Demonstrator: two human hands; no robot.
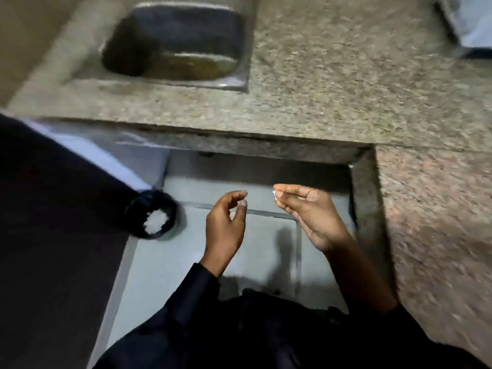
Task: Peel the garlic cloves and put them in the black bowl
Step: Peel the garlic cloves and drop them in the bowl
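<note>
While the black bowl (151, 214) sits on the grey floor (173, 259) at about nine o'clock from the hands, it already holds a small white heap that looks like peeled garlic cloves (155, 222), gathered toward its near side; so part of the job appears done. How many cloves remain cannot be told, since no unpeeled stock shows anywhere in view.

At the left hand (226, 225), the thumb and curled fingers (237, 194) seem to pinch something small and pale, probably a clove, though blur hides its shape, so its long axis and pointing cannot be judged. At three o'clock from it, well apart, the right hand (311, 211) pinches a tiny white scrap (274, 193) between thumb and fingertip, likely a bit of skin, sticking out toward nine o'clock.

My guess is that a clove is mid-peel and has yet to go into the bowl.

Beyond, at twelve o'clock, a speckled granite surface (346, 83) carries a steel sink (175, 43). Dark sleeves (186, 302) cover the forearms below.
</note>
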